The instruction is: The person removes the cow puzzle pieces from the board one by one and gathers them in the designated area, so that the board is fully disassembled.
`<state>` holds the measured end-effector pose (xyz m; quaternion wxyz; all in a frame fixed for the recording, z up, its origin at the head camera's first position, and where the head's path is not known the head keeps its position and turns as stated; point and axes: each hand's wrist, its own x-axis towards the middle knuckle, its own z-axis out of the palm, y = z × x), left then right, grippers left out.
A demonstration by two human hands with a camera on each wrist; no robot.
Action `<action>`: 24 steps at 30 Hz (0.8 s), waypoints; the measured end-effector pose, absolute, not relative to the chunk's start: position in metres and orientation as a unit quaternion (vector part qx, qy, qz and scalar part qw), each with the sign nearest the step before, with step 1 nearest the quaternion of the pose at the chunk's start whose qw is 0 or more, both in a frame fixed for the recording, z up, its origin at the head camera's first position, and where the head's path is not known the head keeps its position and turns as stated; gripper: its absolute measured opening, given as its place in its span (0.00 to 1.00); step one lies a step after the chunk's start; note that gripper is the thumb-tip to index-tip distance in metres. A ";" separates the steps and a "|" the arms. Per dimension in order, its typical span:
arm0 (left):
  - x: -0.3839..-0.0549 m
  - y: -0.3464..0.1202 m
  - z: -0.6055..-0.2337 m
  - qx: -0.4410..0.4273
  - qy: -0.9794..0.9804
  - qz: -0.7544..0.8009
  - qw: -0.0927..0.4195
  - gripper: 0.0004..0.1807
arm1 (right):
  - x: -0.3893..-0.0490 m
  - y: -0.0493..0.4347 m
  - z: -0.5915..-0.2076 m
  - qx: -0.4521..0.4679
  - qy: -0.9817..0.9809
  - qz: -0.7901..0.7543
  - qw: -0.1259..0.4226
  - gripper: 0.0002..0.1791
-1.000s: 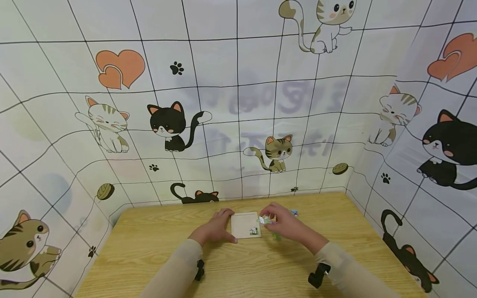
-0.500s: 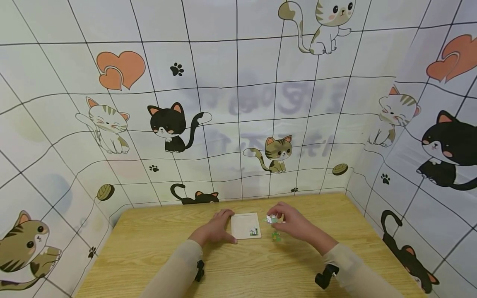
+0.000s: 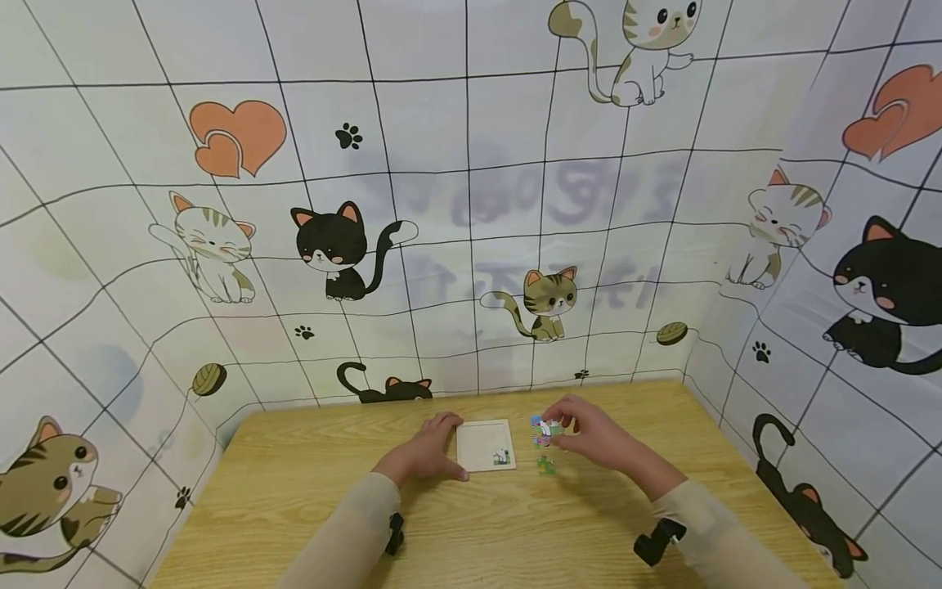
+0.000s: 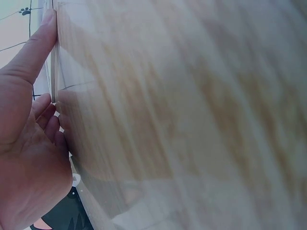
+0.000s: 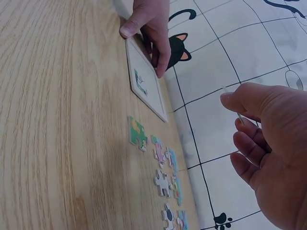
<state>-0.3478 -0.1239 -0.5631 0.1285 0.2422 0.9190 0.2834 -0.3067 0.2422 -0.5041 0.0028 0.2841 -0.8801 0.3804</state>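
My left hand [image 3: 430, 451] holds the left side of a shallow square puzzle tray [image 3: 477, 440], thumb at its near corner and fingers at the far one. A printed puzzle piece [image 3: 501, 456] lies in the tray's near right corner. Above the table, to the tray's right, my right hand [image 3: 596, 438] pinches another puzzle piece [image 3: 548, 428] between thumb and fingers; the right wrist view shows it edge-on. Below that hand lies a green puzzle piece [image 5: 137, 132]. Only the left hand and a sliver of tray edge [image 4: 53, 72] appear in the left wrist view.
Several loose pieces, among them a pink one [image 5: 159, 151] and a white one [image 5: 163, 183], lie right of the tray, partly behind my right hand in the head view. A wood-grain table [image 3: 471, 532] meets a cat-print wall covering [image 3: 471, 343] at the back.
My right hand has moved right, away from the tray's edge, still pinching the puzzle piece. More of the loose pieces now show beside it. The left hand and tray have stayed put.
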 end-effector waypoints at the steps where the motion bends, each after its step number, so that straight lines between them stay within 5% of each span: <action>1: -0.348 -0.124 -0.563 0.242 0.919 0.284 0.129 0.60 | -0.307 0.244 -0.504 0.282 -0.880 0.382 0.001 0.14; 24: -0.351 -0.124 -0.565 0.240 0.921 0.276 0.132 0.61 | -0.307 0.267 -0.509 0.238 -0.886 0.399 -0.009 0.14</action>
